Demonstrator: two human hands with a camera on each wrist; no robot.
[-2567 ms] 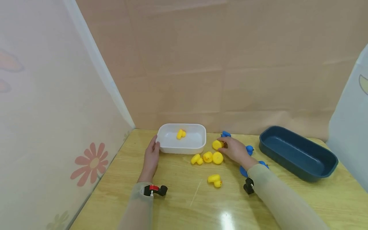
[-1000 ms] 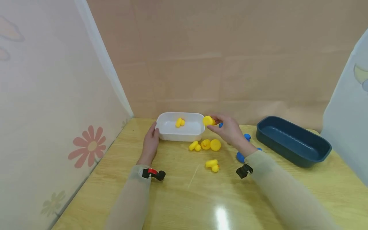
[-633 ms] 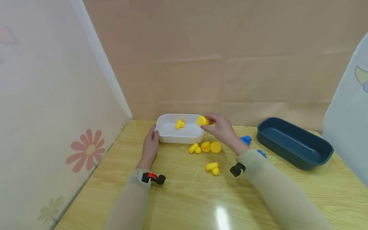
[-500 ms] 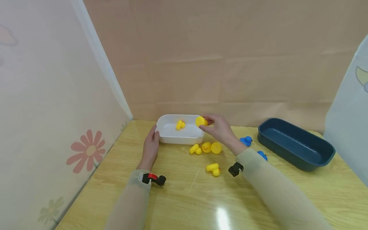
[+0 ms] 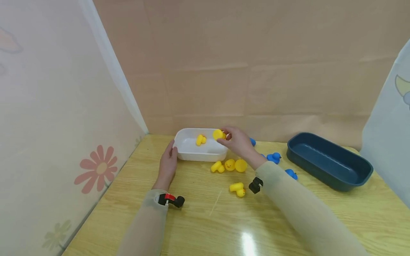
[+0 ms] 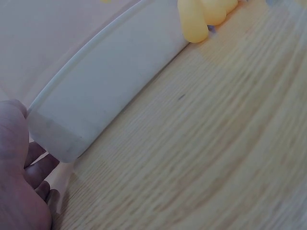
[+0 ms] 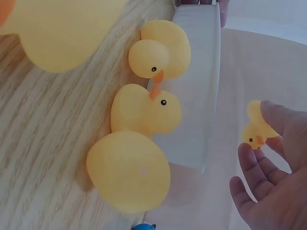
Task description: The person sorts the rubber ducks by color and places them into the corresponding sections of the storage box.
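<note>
Right hand (image 5: 238, 143) reaching in from the right, pinching yellow toy duck (image 5: 218, 134) over right end of white rounded-rectangular plastic tub (image 5: 201, 157); left hand (image 5: 168, 162) grips left end. Open floor toward second yellow duck (image 5: 199, 140) inside.

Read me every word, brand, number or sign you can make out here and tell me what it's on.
None: no text or number can be read.
White tray, dark blue tray, yellow ducks: no readable lettering.
Left wall sheet: printed flowers, no words.
Wrist cameras: too small to tell.
</note>
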